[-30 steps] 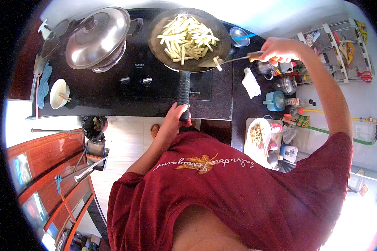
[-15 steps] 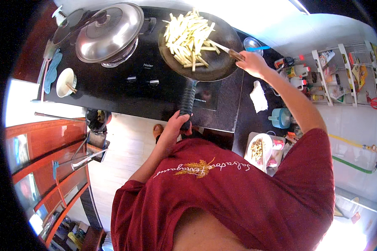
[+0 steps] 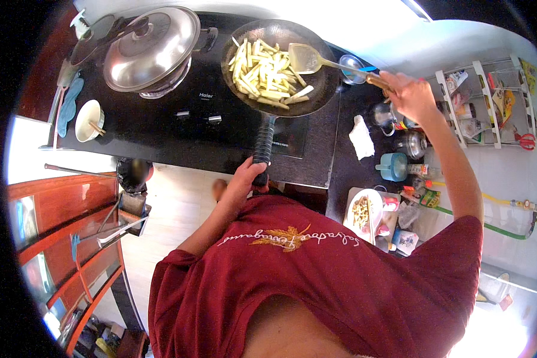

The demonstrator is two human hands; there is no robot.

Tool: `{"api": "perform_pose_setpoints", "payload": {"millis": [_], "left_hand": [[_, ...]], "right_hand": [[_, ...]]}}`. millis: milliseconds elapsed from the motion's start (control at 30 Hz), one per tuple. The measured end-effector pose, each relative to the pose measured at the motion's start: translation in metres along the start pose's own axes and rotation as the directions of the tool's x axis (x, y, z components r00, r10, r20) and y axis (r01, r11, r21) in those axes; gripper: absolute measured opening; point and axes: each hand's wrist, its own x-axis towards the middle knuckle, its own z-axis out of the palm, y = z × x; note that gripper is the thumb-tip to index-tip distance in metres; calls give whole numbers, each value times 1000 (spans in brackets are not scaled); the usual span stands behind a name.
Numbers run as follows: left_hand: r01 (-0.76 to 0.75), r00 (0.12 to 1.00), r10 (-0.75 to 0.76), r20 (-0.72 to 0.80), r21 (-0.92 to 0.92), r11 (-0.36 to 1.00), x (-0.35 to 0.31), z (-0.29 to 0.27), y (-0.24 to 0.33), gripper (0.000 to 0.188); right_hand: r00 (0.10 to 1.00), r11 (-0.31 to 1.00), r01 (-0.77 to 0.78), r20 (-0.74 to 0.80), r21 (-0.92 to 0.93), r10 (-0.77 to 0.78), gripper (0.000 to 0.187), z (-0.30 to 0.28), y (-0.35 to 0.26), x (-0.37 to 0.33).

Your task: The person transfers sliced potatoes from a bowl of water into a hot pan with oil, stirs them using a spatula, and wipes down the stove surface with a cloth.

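Note:
A dark wok point(image 3: 317, 98) rests on the right side of the black stove, with pale cut strips point(image 3: 265, 71), like potato or a similar vegetable, heaped in its left half. My left hand point(image 3: 249, 174) is closed round the end of the wok's black ribbed handle point(image 3: 264, 140). In my right hand point(image 3: 409, 95) is the wooden grip of a metal spatula point(image 3: 305, 58). The spatula's broad blade is over the wok beside the strips' upper right edge. Whether the blade touches the wok I cannot tell.
Left on the stove sits a large lidded pan point(image 3: 155, 51). A white bowl point(image 3: 89, 121) stands at the stove's left end. Right of the wok are a clear bowl point(image 3: 352, 65), white cloth point(image 3: 361, 137), blue-green cup point(image 3: 392, 166) and a dish of food point(image 3: 364, 212).
My right hand has drawn the spatula out of the strips, rightward and slightly down, baring its blade. The strips have shifted lower in the wok. My left hand keeps hold of the handle.

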Motion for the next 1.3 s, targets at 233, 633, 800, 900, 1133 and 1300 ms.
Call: {"api": "perform_pose_setpoints", "payload": {"millis": [233,633,800,900,1133,1300], "left_hand": [[22,1000,-22,-9,14,1000,2,-6,-4,31],[-41,994,45,-97,42,998,-8,1,-4,52],[31,997,-27,-70,59,998,-12,1,11,52],[45,999,-45,5,39,998,-1,-9,3,59],[13,1000,-15,27,68,998,13,-17,-4,54],[41,997,-45,59,59,997,2,-10,14,45]], "right_hand": [[979,992,-117,159,-54,124,33,-1,27,64],[902,812,-342,408,474,142,73,136,-9,134],[917,865,-330,345,378,199,73,104,-8,100],[934,921,-306,263,242,242,69,74,2,78],[911,940,-342,240,-19,336,68,-5,16,77],[843,960,-210,462,-185,274,66,-31,23,93]]}}
